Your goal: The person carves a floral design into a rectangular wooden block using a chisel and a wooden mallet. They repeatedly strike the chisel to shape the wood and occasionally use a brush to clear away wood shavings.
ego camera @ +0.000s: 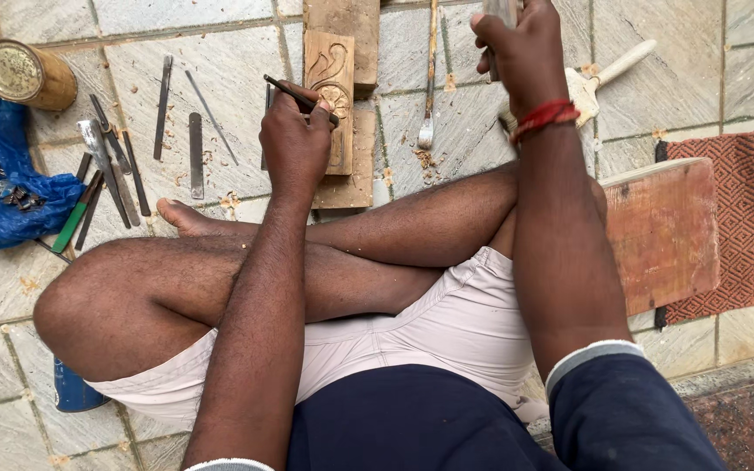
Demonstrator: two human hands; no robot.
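— Nearest the lens, what do you see?

— Blue sleeves at the bottom of the frame, then crossed bare legs in pale shorts [447,331] filling the middle. They hide much of the tiled floor [229,61], and a blue can [71,391] peeks out under the knee at lower left.

— And the hands?

— Left hand [297,144], just above centre, has its fingers closed around a thin dark chisel [294,94], whose tip rests on a carved block [332,87]. That block lies on a plain plank [346,26] running up to the top edge; the hand covers the block's lower left part.

— The right one?

— Right hand [524,52], at upper right with a red thread on the wrist, is clenched on a pale handle [506,10] that is cut off by the top edge, so what it belongs to cannot be told.

— What else lies around?

— Left of the block, a row of metal chisels [124,161] spread on the tiles, well apart from the hand. Farther left, a blue bag [2,192] with small bits on it, and at the upper left corner a round tin [23,74] on its side. Between the two hands lies a long gouge [429,78] with chips around it. Behind the right forearm, a white mallet [599,78] is partly hidden. At right, a reddish board [661,231] overlaps a patterned mat [743,218].
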